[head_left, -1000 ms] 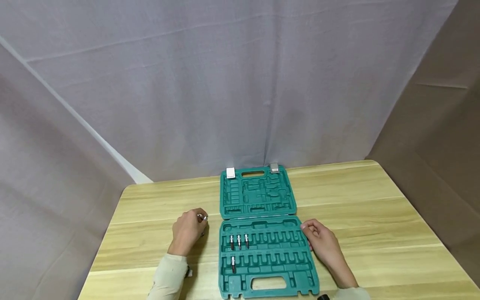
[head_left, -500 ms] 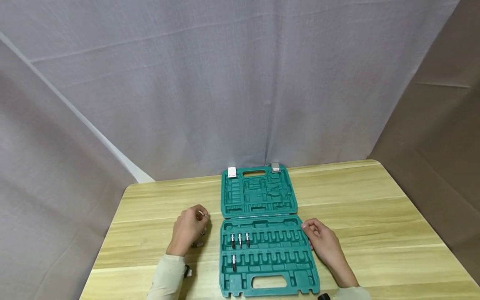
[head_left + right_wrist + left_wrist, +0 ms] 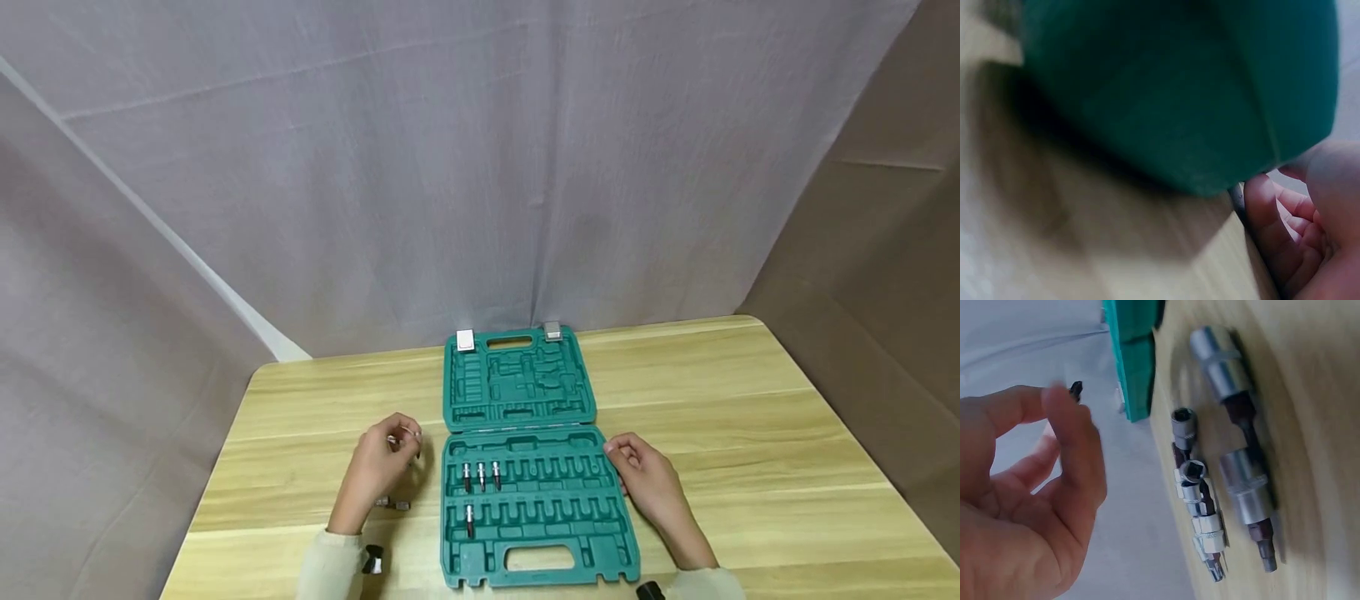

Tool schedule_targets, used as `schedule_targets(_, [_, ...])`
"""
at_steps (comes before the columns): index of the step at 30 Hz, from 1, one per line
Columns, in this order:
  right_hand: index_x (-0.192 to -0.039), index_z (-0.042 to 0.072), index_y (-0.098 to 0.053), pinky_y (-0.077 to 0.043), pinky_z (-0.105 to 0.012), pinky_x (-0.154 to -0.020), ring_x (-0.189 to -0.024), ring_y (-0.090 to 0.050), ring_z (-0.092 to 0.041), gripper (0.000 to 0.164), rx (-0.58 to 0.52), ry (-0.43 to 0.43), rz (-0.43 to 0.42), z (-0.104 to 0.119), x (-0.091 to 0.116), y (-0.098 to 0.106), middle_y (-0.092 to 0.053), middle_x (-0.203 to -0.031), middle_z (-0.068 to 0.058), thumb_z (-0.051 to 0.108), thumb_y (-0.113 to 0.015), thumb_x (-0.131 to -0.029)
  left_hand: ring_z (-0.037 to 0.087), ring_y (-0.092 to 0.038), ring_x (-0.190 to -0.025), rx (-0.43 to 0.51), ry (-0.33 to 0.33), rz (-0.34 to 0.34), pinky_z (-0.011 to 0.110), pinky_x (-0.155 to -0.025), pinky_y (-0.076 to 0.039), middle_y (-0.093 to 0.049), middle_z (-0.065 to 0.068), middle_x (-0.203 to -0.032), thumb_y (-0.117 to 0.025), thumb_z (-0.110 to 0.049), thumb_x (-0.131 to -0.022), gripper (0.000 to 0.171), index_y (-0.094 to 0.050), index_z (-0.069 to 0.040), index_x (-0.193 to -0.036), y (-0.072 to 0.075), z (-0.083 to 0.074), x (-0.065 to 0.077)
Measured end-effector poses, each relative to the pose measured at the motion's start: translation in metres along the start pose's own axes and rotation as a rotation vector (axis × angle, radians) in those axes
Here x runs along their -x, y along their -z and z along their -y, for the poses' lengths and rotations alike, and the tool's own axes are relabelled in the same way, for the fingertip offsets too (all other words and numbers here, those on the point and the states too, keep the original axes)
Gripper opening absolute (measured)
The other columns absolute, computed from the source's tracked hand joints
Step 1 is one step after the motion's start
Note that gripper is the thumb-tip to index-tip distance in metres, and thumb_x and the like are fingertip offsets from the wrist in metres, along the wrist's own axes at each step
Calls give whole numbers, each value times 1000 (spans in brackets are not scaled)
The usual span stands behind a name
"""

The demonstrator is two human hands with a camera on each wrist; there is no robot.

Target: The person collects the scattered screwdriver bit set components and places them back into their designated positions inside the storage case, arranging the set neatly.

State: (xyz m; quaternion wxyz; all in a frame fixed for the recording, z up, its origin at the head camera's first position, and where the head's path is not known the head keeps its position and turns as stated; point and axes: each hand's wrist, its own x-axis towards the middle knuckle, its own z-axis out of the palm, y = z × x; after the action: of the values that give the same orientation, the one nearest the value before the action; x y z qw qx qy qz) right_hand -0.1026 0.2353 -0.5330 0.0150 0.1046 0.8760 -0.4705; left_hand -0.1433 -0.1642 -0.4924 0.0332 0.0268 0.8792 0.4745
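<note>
Left hand (image 3: 378,462): fingers clamped on slim dark-tipped metal bit (image 3: 1077,390).
Right hand (image 3: 651,483) pinches open rectangular green plastic case (image 3: 602,557) at right edge, probably to steady it.

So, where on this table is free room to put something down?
Bare table: right of the right hand, out to the table's edge; also left of the left hand. Crowded: between left wrist and green case, where loose socket bits lie. The case's near half holds four seated bits.

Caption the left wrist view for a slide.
Left hand pinches a mostly hidden, dark-tipped bit; loose bit sockets lie on the wooden tabletop, green case at top.
</note>
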Motion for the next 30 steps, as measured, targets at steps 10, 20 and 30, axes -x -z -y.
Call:
schedule_targets(10, [-121, 5, -68, -52, -27, -65, -62, -62, -15, 34, 3, -3, 1, 0, 0, 2, -66, -85, -4, 35, -58, -110, 23, -64, -61, 186, 21, 174, 38, -50, -58, -61, 8, -88, -59, 3, -98, 9, -63, 1, -105, -2, 2, 24])
schedule_targets(20, [-121, 5, -69, -51, -27, -65, -63, -62, -15, 34, 3, -13, 5, 0, 0, 2, -67, -87, -4, 35, -58, -110, 25, -64, -68, 316, 4, 168, 37, -52, -59, -67, 13, -94, -67, -4, -100, 12, -67, 3, -110, -19, 2, 40])
schedule_targets(30, [-121, 5, -69, -52, -27, -65, -62, -62, -15, 35, 0, -2, 10, 0, -1, 1, -66, -85, -4, 37, -58, -110, 13, -64, -75, 327, -43, 154, 22, -63, -52, -74, 10, -91, -75, -11, -98, 16, -74, 1, -107, -42, -5, 50])
